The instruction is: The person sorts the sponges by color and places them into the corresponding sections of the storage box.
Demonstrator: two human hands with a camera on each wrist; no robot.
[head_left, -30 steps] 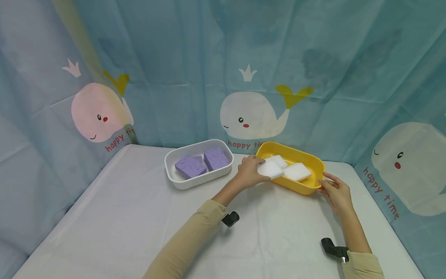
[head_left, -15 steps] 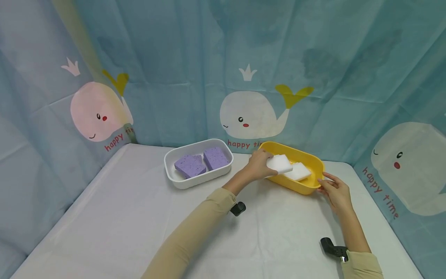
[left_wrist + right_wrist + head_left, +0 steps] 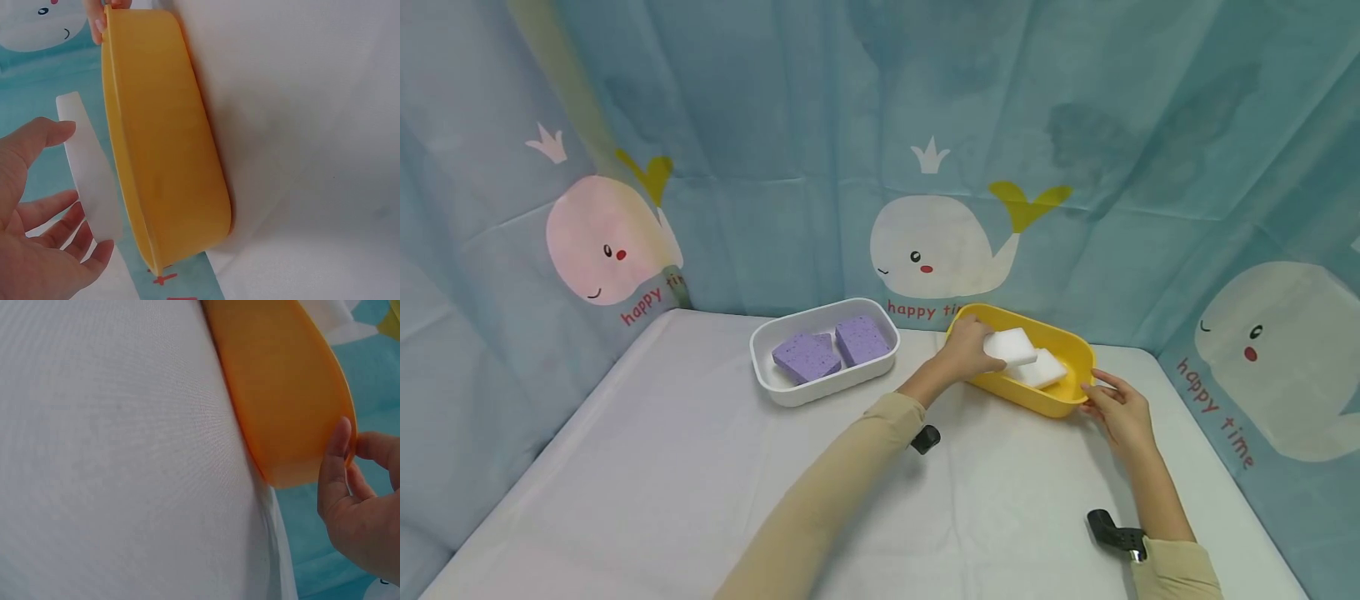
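My left hand point(image 3: 966, 348) pinches a white sponge block point(image 3: 1011, 347) between thumb and fingers, over the left part of the yellow tray point(image 3: 1048, 406). In the left wrist view the block point(image 3: 92, 169) is held beside the tray's rim, above its opening. Another white sponge point(image 3: 1042, 370) lies inside the tray, partly hidden behind the held one. At the tray's right end, my right hand point(image 3: 1123, 414) grips the rim; the right wrist view shows fingers point(image 3: 337, 450) on the outer wall and the rim between them and the thumb.
Left of the yellow tray stands a white tray point(image 3: 790, 398) with purple speckled sponges point(image 3: 808, 358) in it. Both trays rest on a white-covered table point(image 3: 647, 467), backed by a blue whale-print curtain point(image 3: 775, 167).
My left hand has carried the white sponge block rightward and slightly up, from the yellow tray's left edge to over its inside. The right hand keeps its grip on the rim.
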